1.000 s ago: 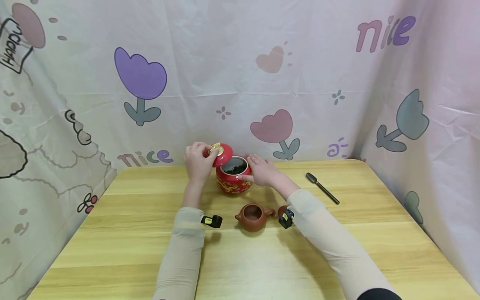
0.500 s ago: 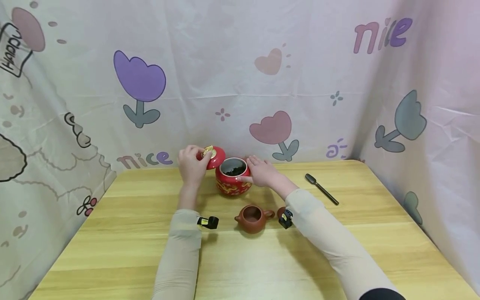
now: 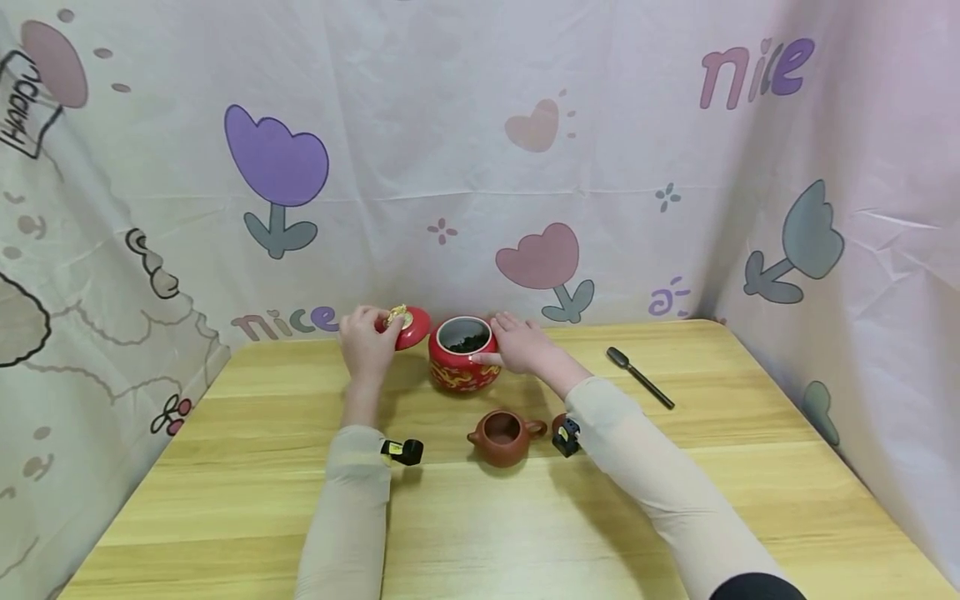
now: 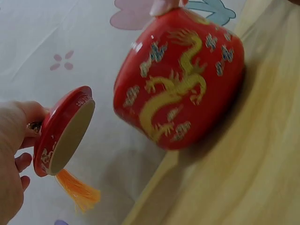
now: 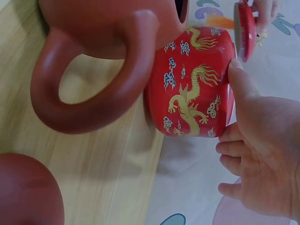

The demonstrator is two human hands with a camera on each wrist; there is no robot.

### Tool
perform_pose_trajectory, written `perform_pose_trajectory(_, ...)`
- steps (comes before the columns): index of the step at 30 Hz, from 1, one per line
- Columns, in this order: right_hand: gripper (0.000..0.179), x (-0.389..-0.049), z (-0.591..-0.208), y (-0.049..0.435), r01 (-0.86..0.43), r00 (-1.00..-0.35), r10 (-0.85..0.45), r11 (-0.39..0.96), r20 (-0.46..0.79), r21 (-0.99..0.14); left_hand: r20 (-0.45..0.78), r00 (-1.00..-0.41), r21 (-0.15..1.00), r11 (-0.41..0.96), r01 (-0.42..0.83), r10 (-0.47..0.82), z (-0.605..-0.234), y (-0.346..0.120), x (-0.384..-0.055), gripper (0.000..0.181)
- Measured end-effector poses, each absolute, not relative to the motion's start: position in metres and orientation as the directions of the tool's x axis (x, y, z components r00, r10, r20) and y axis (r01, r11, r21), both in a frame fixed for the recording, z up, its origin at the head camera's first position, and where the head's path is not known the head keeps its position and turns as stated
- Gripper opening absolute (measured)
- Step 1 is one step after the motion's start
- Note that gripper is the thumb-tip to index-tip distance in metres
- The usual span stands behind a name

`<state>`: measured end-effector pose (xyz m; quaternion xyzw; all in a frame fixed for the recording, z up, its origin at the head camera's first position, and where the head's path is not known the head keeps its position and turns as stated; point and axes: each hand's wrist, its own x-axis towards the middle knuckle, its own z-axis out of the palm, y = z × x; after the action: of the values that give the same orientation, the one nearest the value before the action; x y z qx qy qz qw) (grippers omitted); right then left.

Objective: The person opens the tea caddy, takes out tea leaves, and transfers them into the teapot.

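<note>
My left hand [image 3: 366,343] pinches the gold knob of a red lid [image 3: 414,328], up in the air to the left of the jar and tilted. In the left wrist view the pale underside of the lid [image 4: 72,136] shows, with an orange tassel [image 4: 79,191] hanging from it. The red jar [image 3: 459,377], decorated with gold dragons, stands upright and uncovered with dark tea leaves [image 3: 467,343] inside. Against the jar's right side and rim rests my right hand [image 3: 521,343], its fingers fairly straight and the thumb along the near side.
In front of the jar stands an uncovered brown clay teapot [image 3: 501,454], spout to the left. Its small round lid [image 5: 28,192] lies beside the handle, partly hidden by the right wrist camera in the head view. A dark scoop [image 3: 641,379] lies at the right. A printed curtain [image 3: 420,167] hangs behind.
The left hand has carried the red lid leftward and slightly down, from over the jar's left edge to beside it. My right hand stays on the jar.
</note>
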<state>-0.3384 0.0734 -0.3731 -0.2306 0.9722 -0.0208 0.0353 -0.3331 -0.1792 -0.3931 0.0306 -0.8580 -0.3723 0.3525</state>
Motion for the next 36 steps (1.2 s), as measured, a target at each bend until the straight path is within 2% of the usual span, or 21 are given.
perform_pose_trajectory(36, 0.092, -0.343, -0.375, 0.073, -0.442, -0.894, -0.445, 0.895, -0.052, -0.064, 0.381, -0.852, 0.702, 0.713, 0.013, -0.359, -0.437, -0.205, -0.331, 0.029)
